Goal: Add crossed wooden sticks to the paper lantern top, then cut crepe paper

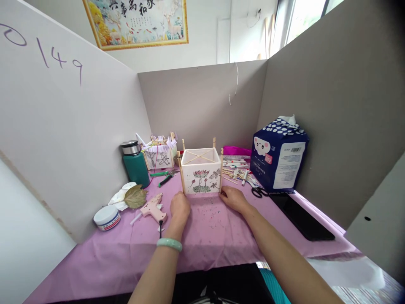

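Observation:
A white square box lantern (pixel 201 178) with a lotus drawing on its front stands upright on the pink cloth, wooden sticks at its corners and crossed sticks over the top. My left hand (pixel 180 205) is at its lower left corner, fingers curled and mostly hidden behind the hand. At the lower right corner is my right hand (pixel 233 198), its fingers closed at the foot of the corner stick. A pink glue gun (pixel 154 208) lies left of my left hand.
Left: green bottle (pixel 136 169), white round tub (pixel 107 217), dried leaf (pixel 135 196), pliers (pixel 166 177) and a second decorated box (pixel 159 157). Right: blue tissue pack (pixel 278 156), black scissors (pixel 259 192), black phone (pixel 302 216), markers and loose sticks (pixel 230 175). Partition walls enclose three sides.

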The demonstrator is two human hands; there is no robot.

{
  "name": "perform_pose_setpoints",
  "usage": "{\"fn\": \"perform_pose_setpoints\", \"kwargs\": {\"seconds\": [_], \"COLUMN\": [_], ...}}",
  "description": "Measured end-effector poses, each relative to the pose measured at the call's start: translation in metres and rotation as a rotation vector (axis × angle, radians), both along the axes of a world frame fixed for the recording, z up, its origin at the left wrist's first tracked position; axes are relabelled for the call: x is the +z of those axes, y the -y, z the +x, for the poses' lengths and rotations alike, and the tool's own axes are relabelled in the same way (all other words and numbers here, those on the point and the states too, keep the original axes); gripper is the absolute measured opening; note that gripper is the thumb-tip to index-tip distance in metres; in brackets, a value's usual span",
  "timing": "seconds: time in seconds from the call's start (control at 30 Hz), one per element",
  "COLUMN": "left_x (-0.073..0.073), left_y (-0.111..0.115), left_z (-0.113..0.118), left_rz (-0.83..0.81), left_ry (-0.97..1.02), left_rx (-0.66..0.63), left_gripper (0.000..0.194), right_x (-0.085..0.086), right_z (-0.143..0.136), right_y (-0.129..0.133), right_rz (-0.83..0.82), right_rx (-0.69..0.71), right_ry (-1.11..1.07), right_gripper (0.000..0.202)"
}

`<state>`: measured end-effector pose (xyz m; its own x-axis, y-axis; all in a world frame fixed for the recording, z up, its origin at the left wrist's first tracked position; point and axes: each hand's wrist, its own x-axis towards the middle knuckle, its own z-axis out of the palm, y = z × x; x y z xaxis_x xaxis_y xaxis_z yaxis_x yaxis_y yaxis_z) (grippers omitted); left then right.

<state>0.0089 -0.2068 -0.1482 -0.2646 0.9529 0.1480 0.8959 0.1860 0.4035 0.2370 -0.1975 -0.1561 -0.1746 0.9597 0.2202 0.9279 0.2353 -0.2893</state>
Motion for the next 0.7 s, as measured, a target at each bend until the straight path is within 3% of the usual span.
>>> {"fn": "perform_pose_setpoints", "kwargs": {"seconds": [0.13,0.3,0.4,0.57,0.7], "left_x": [0.002,0.002,-0.003,-0.017,-0.022], "left_y": [0.002,0.018,0.033,0.050,0.048], "left_z": [-0.003,-0.008,-0.010,-0.010,-0.010], "left_rz": [0.011,0.046,0.096,0.250,0.253], "left_ry": [0.026,0.065,0.077,0.105,0.088], "left_rx": [-0.038,-0.106,-0.142,-0.221,-0.233], "left_gripper": [0.025,0.035,0.031,0.021,0.019], "right_x": [0.002,0.006,0.008,0.006,0.008], "right_z": [0.014,0.035,0.037,0.028,0.020], "right_y": [-0.006,-0.030,-0.044,-0.049,-0.049], "right_rz": [-0.030,-0.015,-0.005,0.013,0.003], "right_rx": [-0.014,-0.300,-0.408,-0.416,-0.377], "right_ry": [-0.022,0.012,0.058,0.127,0.158], "right_gripper": [0.027,0.032,0.034,0.035,0.027]}}
